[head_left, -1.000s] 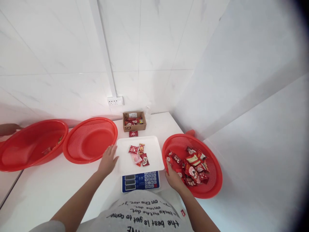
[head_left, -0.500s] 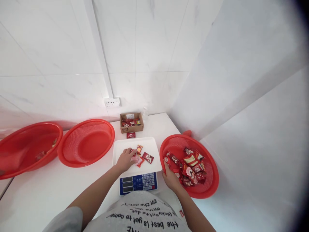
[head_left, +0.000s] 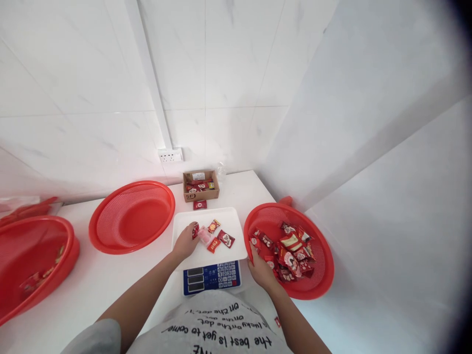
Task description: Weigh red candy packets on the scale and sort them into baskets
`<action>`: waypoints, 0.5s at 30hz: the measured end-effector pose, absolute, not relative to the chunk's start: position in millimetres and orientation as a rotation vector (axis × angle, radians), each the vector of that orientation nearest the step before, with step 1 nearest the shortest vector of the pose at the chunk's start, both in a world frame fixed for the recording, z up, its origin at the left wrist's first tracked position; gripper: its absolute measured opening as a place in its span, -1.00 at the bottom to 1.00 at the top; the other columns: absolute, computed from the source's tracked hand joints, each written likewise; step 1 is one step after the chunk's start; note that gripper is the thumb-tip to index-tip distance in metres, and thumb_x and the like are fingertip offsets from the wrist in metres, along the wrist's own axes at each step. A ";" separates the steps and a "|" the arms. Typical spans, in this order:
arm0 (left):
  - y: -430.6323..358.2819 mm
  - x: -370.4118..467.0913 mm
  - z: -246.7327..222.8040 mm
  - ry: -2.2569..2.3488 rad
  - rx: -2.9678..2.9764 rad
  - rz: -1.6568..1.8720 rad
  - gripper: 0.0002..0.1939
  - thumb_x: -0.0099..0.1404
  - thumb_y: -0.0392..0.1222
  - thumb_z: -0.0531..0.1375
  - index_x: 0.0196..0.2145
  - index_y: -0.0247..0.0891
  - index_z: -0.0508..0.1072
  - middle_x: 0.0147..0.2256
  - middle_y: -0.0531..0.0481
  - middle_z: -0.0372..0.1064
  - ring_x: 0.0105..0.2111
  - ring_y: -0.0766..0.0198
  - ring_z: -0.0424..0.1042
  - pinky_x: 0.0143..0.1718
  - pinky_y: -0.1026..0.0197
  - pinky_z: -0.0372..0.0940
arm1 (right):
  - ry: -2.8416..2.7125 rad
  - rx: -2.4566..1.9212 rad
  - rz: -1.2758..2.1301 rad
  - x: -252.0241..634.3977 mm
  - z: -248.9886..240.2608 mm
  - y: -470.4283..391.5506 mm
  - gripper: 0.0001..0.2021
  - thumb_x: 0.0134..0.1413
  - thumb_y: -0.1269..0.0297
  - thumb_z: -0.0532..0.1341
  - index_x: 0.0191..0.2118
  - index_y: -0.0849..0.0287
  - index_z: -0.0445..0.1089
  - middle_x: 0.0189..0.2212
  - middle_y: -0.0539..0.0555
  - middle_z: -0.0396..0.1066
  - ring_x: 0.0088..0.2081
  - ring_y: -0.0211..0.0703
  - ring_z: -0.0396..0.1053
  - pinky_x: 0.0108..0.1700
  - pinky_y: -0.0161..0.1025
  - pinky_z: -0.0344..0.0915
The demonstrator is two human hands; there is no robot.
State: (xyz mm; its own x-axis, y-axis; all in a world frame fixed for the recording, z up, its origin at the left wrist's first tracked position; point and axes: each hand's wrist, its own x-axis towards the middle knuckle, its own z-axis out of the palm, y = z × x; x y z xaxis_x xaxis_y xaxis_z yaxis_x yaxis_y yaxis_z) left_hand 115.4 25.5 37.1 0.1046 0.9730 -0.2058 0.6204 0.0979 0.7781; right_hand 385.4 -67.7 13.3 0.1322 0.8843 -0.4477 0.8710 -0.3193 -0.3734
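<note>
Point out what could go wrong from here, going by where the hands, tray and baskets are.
The right basket reaches past the visible edge of the table; its support is hidden, so it might tip if the right hand let go. Its rim is also close beside the tray, so a nudge could disturb the scale. The left hand holds a small red packet by the fingertips, which might slip.

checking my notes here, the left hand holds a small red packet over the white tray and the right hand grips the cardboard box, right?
Not the cardboard box: the head view shows the right hand gripping the red basket of packets. The left hand does hold a small red packet over the white tray.
</note>
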 end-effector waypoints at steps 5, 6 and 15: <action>25.3 99.3 47.1 1.548 1.228 0.761 -0.59 0.17 -0.18 0.12 0.00 -0.25 0.22 -0.10 -0.17 0.37 -0.12 0.13 0.40 -0.19 0.11 0.30 | -1.824 -2.341 0.943 385.3 13.5 -67.6 -0.40 0.19 0.29 -0.13 0.31 0.26 -0.31 0.00 0.30 0.36 -0.02 0.04 0.37 -0.09 -0.15 0.23; 25.1 95.4 49.5 1.522 1.149 0.798 -0.62 0.18 -0.16 0.11 -0.04 -0.26 0.23 -0.08 -0.18 0.37 -0.13 0.14 0.41 -0.23 0.14 0.32 | -1.825 -2.339 0.943 385.4 13.2 -67.5 -0.40 0.20 0.29 -0.13 0.31 0.25 -0.31 0.00 0.29 0.35 -0.02 0.04 0.36 -0.09 -0.15 0.23; 14.7 66.0 61.7 1.381 0.727 0.928 -0.55 0.05 0.13 0.23 -0.22 -0.24 0.34 -0.25 -0.09 0.45 -0.27 0.22 0.47 -0.34 0.24 0.31 | -1.837 -2.323 0.935 385.5 13.2 -67.9 -0.40 0.18 0.32 -0.12 0.31 0.24 -0.31 0.01 0.27 0.35 -0.02 0.01 0.37 -0.11 -0.18 0.23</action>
